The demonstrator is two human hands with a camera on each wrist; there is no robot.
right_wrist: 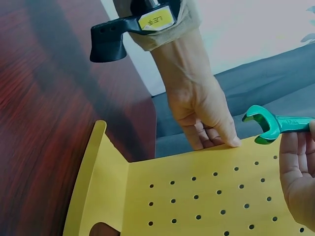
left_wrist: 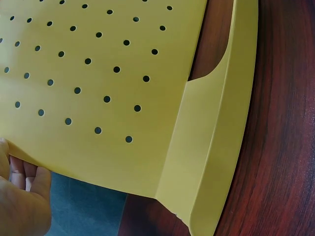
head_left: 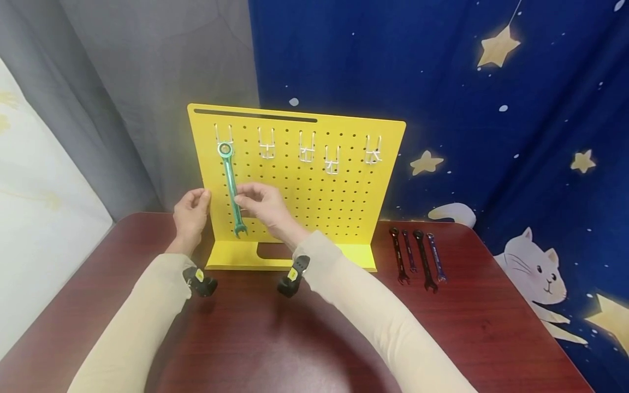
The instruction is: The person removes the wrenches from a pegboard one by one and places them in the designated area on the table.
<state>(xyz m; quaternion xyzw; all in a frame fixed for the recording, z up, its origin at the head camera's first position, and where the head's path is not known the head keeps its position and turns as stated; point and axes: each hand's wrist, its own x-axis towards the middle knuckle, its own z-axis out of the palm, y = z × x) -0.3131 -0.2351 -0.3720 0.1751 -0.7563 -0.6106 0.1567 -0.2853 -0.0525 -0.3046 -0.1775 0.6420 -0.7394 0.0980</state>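
A green combination wrench [head_left: 231, 180] hangs upright against the yellow pegboard [head_left: 304, 213], its ring end at the upper left hook [head_left: 223, 134] and its open jaw end down. My right hand [head_left: 265, 204] pinches the wrench's lower shaft between thumb and fingers. In the right wrist view the wrench's open end [right_wrist: 266, 125] sticks out past that hand. My left hand [head_left: 190, 215] pinches the board's left edge, thumb on the front and fingers behind, as the left wrist view shows at the hand [left_wrist: 24, 196]. Whether the ring sits fully on the hook I cannot tell.
Several white double hooks, one of them a middle hook [head_left: 307, 147], stick out along the board's upper part. Several darker wrenches [head_left: 425, 259] lie side by side on the red-brown table [head_left: 236, 338], right of the board's base [head_left: 236, 256]. Curtains hang behind.
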